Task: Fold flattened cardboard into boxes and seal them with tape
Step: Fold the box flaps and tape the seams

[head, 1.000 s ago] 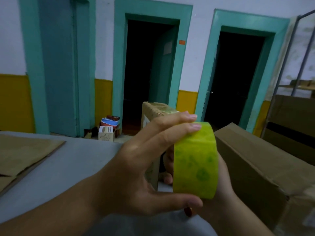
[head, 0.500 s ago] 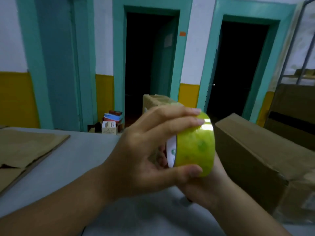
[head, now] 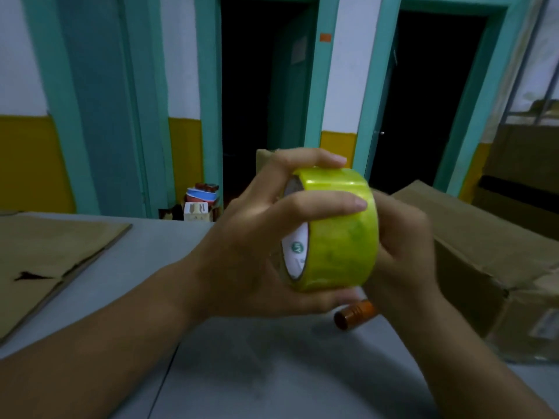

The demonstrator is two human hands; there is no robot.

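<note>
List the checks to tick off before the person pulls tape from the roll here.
1. Grip: left hand holds tape roll, fingers over the top, thumb beneath: ok.
2. Support: right hand curled against the roll's far side: ok.
3. Free tape end lifted: cannot tell; none shows.
4. Target: cardboard box on the table at right, flaps closed for taping: cannot tell.
5. Loose item: orange-brown cylinder under the hands, held or lying free: cannot tell.
6. Stock: flattened cardboard at left folded: not ok, it lies flat.
</note>
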